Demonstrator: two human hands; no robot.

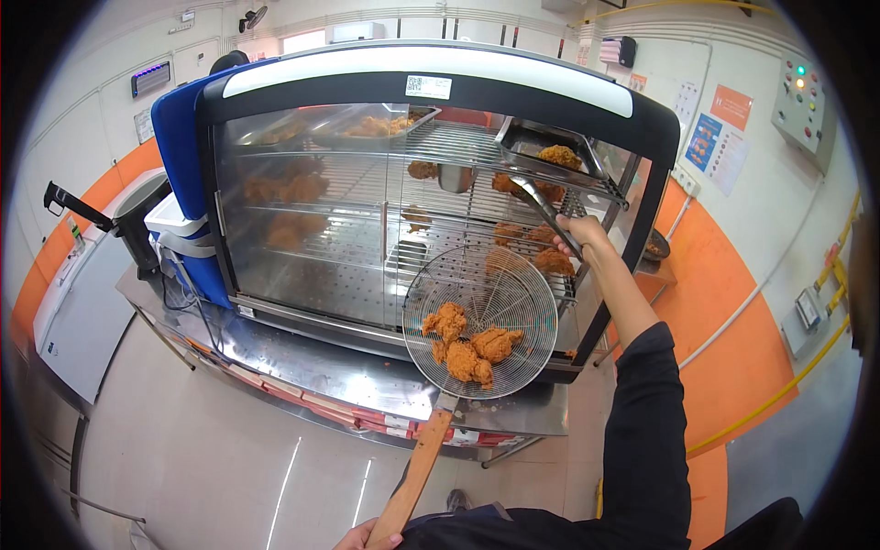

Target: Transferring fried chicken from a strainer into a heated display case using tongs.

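Observation:
My left hand (368, 536) grips the wooden handle (416, 474) of a round wire skimmer (509, 289), at the bottom of the view. Several pieces of fried chicken (471, 350) lie in its mesh. My right hand (581, 237) holds metal tongs (543, 206) that reach into the glass display warmer (302, 254) through its right opening. The tongs' tips are beside fried chicken (505, 183) on the rack under a metal tray (591, 155); whether they grip a piece I cannot tell. That tray holds another piece (560, 157). More chicken (553, 261) rests on a lower rack.
The warmer's glass door (385, 240) covers its left side, and its black frame post (619, 275) stands right of my arm. A steel table (344, 378) carries the warmer, with boxes (323, 405) below. A blue cooler (189, 240) stands at the left.

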